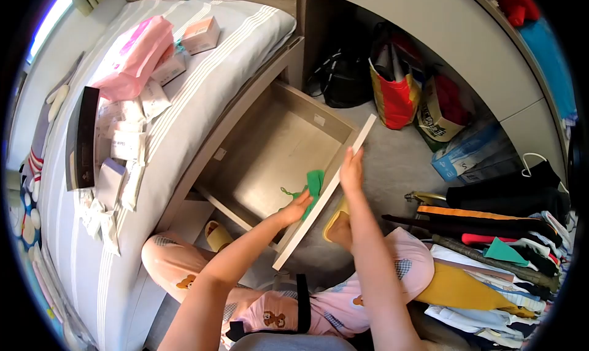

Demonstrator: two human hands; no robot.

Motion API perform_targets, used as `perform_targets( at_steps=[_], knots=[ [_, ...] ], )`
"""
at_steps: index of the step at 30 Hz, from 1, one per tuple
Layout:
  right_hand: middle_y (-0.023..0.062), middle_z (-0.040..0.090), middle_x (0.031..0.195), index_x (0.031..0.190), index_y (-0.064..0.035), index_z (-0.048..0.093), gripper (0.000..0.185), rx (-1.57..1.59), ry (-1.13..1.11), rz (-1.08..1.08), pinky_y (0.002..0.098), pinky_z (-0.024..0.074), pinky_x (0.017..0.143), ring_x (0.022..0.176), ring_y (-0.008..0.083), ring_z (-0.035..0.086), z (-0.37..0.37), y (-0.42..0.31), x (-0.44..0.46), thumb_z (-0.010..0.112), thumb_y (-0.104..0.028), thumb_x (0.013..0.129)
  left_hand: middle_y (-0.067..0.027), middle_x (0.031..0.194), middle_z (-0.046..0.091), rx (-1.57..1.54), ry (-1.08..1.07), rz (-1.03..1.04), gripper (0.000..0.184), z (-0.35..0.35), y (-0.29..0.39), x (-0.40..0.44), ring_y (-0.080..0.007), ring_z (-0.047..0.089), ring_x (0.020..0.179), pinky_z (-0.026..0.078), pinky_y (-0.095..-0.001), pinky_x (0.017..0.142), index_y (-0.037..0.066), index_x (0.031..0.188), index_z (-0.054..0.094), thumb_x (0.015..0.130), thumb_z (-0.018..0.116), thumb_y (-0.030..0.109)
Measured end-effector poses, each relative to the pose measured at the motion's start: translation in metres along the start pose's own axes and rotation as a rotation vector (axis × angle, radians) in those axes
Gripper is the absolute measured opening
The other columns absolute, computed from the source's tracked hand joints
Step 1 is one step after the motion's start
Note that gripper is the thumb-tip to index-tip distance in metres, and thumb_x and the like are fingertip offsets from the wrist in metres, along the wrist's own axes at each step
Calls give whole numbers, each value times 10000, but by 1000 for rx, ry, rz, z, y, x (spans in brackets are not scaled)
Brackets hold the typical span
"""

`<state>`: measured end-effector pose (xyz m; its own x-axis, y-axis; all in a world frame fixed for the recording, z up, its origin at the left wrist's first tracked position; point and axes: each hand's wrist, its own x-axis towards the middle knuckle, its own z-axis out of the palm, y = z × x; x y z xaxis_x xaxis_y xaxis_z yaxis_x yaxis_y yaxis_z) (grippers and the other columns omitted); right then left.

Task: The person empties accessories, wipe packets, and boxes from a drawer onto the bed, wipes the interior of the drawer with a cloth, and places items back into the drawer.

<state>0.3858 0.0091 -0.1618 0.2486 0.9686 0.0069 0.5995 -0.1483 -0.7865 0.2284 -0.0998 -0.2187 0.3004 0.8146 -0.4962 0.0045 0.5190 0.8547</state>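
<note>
A wooden drawer (264,148) stands pulled out from the base of the bed (245,19), and its light front panel (299,233) faces toward the person. The left hand (296,208) reaches over this panel into the drawer, and its fingers are closed on a green cloth (315,180). The cloth is therefore inside the drawer, close behind the panel, with one part standing up above the hand and a thin green strip hanging out to the side. The right hand (351,170) is at the upper edge of the same panel, farther along it; the fingers look almost straight and touch the wood, but whether they grip the edge I cannot tell. On the bed, upon a grey sheet with white stripes, lie a pink package (138,56), a pale orange box (200,35), several white packets (127,142), and a long dark box (81,139) at their side. Beyond the drawer, on the floor, there are a black bag (346,78), a red and yellow bag (396,99) and a blue box (466,158). To the right lies a heap of clothes (491,289). The person wears pink trousers (392,265) with bear figures, and yellow slippers (217,235).
</note>
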Motion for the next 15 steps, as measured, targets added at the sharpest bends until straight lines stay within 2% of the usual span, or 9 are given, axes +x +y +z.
perform_targets(
  at_steps=[1,2,4,6,9,10,13,15],
  knots=[
    [322,532,1054,1295,27,247,556,23,-15,20,493,418,787,960,460,520,1,0,-11,287,-397,937,-109,1300,439,106,22,133,430,10,9,12,-213,389,1195,280,-302,1011,86,1358,319,957,373,230],
    [323,523,1073,1316,27,219,576,-25,-47,69,482,411,810,986,450,513,1,-1,-18,277,-402,937,-126,1325,415,109,-49,179,440,11,24,30,-218,376,1212,266,-311,1023,70,1365,290,952,376,198],
    [309,507,1118,1324,18,206,579,45,-66,61,474,405,827,1009,446,502,1,-1,-24,273,-404,934,-99,1284,440,216,-39,404,425,15,35,86,-162,396,1159,313,-295,977,82,1351,321,958,356,240],
    [302,499,1137,1327,13,201,575,90,-89,61,473,403,832,1020,443,496,-2,-4,-28,273,-400,933,-109,1248,477,140,-47,407,423,25,67,129,-181,431,1127,331,-301,960,100,1353,330,955,363,240],
    [299,497,1143,1324,8,201,563,80,-104,60,476,402,831,1023,442,493,-5,-10,-26,269,-392,934,-168,1328,416,135,-20,334,431,28,89,178,-279,386,1227,302,-329,1003,97,1349,341,944,362,243],
    [300,496,1142,1322,7,202,557,46,-114,86,477,401,830,1023,442,493,-7,-13,-26,266,-388,934,-186,1366,357,193,-24,264,466,27,91,179,-313,335,1263,278,-338,1021,113,1373,293,946,329,296],
    [303,499,1134,1315,3,210,546,22,-94,81,485,402,823,1004,446,501,-4,-11,-27,259,-386,934,-162,1315,417,275,86,435,474,28,60,167,-250,387,1206,292,-329,1004,96,1381,257,958,331,296],
    [304,500,1131,1313,3,211,550,28,-84,89,486,402,821,997,449,504,-2,-9,-27,261,-391,933,-205,1403,275,236,-8,400,521,18,36,135,-311,263,1302,206,-340,1064,92,1400,194,947,308,322]
  ],
)
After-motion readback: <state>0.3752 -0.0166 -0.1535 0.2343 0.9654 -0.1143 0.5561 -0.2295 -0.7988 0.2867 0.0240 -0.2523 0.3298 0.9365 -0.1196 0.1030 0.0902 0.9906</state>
